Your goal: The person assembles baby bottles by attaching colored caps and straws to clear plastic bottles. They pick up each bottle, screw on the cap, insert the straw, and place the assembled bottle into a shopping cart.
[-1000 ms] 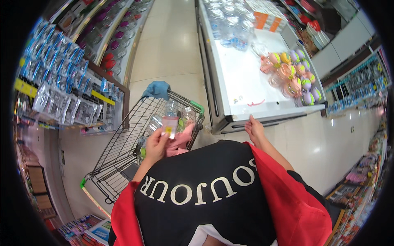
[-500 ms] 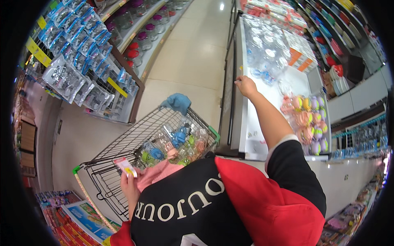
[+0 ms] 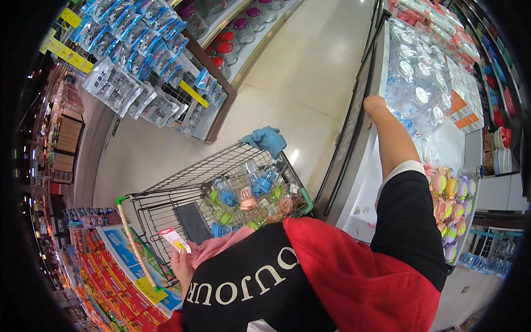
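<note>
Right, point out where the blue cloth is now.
Near the middle of the head view, the blue cloth hangs over the far rim of the wire cart, beyond the bottles, left of the white display.

The right hand [image 3: 375,104] conceals its own fingertips; whether it grips the display bin [image 3: 359,213] cannot be determined. Print on the card [image 3: 175,240] in the left hand [image 3: 181,266] is too small to read. The black shirt [image 3: 260,260] covers part of the pink cloth [image 3: 218,244] and the cart [image 3: 193,224]. The upper edge crops some jars [image 3: 215,6]; the lower edge crops the shirt.
</note>
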Tool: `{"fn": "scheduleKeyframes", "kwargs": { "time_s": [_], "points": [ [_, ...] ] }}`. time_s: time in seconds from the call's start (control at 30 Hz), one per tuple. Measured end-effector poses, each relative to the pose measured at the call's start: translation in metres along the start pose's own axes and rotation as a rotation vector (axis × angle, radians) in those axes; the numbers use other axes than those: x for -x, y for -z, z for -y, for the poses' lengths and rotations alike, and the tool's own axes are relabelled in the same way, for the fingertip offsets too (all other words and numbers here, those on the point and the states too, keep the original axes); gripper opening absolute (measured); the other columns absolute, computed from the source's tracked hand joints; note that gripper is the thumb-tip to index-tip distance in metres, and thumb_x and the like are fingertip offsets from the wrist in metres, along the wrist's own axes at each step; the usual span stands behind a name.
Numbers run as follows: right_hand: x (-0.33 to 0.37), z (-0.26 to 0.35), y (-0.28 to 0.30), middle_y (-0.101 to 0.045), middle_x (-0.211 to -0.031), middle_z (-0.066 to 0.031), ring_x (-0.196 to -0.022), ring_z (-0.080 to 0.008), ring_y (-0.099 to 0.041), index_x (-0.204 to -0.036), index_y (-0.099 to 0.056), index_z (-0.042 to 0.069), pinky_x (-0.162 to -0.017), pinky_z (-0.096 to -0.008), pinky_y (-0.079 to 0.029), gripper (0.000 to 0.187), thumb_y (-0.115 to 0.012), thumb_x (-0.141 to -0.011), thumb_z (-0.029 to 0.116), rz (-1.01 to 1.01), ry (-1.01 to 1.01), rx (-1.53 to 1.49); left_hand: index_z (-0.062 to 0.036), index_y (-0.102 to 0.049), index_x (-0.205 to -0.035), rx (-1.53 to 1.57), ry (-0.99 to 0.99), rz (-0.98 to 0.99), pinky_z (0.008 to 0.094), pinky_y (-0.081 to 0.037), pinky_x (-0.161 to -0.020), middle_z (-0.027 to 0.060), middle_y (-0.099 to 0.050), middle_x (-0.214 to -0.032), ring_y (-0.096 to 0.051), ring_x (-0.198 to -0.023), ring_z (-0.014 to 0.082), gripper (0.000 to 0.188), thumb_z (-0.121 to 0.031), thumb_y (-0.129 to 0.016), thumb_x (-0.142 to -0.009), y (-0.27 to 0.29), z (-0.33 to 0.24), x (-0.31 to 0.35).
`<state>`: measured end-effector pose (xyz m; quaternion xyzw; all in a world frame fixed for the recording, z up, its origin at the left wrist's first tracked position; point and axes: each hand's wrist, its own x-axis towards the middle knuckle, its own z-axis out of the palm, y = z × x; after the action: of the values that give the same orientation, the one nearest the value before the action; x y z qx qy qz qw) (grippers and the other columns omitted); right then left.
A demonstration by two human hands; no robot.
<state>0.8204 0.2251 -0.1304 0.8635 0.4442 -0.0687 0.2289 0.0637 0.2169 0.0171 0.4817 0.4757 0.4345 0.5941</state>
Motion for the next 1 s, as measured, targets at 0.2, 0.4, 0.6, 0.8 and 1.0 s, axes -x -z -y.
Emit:
{"fn": "scheduleKeyframes", "kwargs": {
  "time_s": [0.2, 0.4, 0.6, 0.8, 1.0],
  "points": [
    [0.010, -0.042, -0.014, -0.066, -0.083, -0.0194, -0.076, -0.0349, -0.063, -0.085, -0.064, 0.000, -0.073, -0.0431, -0.048, 0.037, -0.057, -0.092, 0.036, -0.115, 0.118, -0.798, 0.0024, -0.054, -0.111, -0.014, -0.003, 0.100, 0.0288, -0.047, -0.080, 0.0123, -0.063, -0.098, -0.057, -0.085, 0.0154, 0.019, -0.012, -0.053, -0.099, -0.016, -0.002, -0.007],
    [0.025, -0.041, -0.032, -0.065, -0.079, -0.0187, -0.077, -0.0362, -0.064, -0.085, -0.059, 0.003, -0.074, -0.0431, -0.049, 0.032, -0.069, -0.084, 0.033, -0.313, -0.185, -1.028, 0.0019, -0.054, -0.112, 0.005, 0.014, 0.114, 0.0277, -0.047, -0.079, 0.0116, -0.063, -0.097, -0.058, -0.083, 0.0143, 0.019, -0.011, -0.052, -0.099, -0.019, 0.002, -0.011],
    [0.038, -0.033, -0.011, -0.069, -0.106, -0.0201, -0.103, -0.0367, -0.064, -0.101, -0.064, 0.002, -0.087, -0.0421, -0.052, 0.045, -0.077, -0.077, 0.038, -0.215, -0.515, -0.760, 0.0018, -0.053, -0.113, -0.027, 0.005, 0.107, 0.0291, -0.048, -0.080, 0.0120, -0.063, -0.098, -0.058, -0.084, 0.0153, 0.019, -0.011, -0.050, -0.100, -0.020, -0.001, -0.007],
    [0.036, -0.036, -0.012, -0.069, -0.105, -0.0203, -0.101, -0.0357, -0.066, -0.098, -0.071, 0.002, -0.087, -0.0423, -0.052, 0.046, -0.069, -0.083, 0.046, -0.094, -0.391, -0.739, 0.0013, -0.053, -0.113, 0.052, 0.000, 0.117, 0.0298, -0.048, -0.081, 0.0125, -0.063, -0.100, -0.059, -0.087, 0.0164, 0.018, -0.010, -0.049, -0.100, -0.023, 0.000, -0.001],
    [0.045, -0.029, -0.061, -0.069, -0.083, -0.0210, -0.081, -0.0327, -0.067, -0.082, -0.072, 0.001, -0.076, -0.0421, -0.050, 0.044, -0.062, -0.088, 0.044, -0.414, -0.437, -1.169, 0.0014, -0.053, -0.113, 0.091, 0.008, 0.108, 0.0310, -0.049, -0.082, 0.0125, -0.063, -0.099, -0.059, -0.088, 0.0165, 0.017, -0.010, -0.049, -0.100, -0.019, 0.003, 0.004]
  ]
}}
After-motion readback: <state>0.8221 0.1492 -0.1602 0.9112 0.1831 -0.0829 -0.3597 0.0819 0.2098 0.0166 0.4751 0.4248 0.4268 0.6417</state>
